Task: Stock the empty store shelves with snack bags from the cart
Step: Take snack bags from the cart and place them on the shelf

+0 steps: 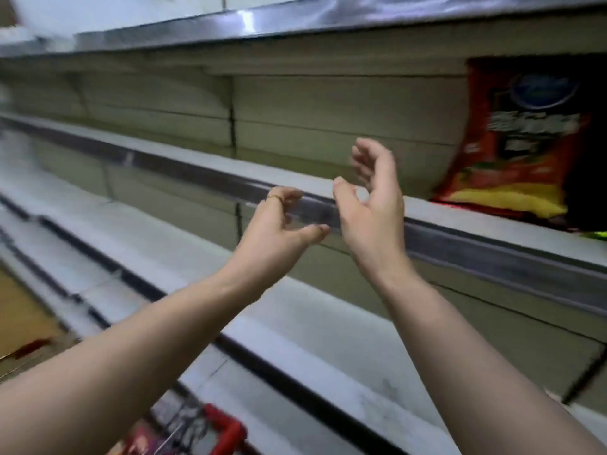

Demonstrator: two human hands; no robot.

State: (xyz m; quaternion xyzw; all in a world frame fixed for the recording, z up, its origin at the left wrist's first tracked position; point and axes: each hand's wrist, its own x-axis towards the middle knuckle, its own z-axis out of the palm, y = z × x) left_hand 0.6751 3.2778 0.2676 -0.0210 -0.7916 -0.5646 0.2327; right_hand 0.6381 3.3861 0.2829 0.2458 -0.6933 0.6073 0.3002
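Cart (pixel 227 431) seen with blurred red packs (pixel 142 439), snack bag (pixel 512 142) stood on shelf (pixel 427 206) right of fingers, left hand (pixel 279 233), right hand (pixel 372 208) loosely curled, empty.

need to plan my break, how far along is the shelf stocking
Done: a red and yellow snack bag stands at the right of the pale metal middle shelf. In hand: nothing; left hand and right hand are open before it. Left: the rest of it and the lower shelf look bare; the red-handled wire cart stands below.
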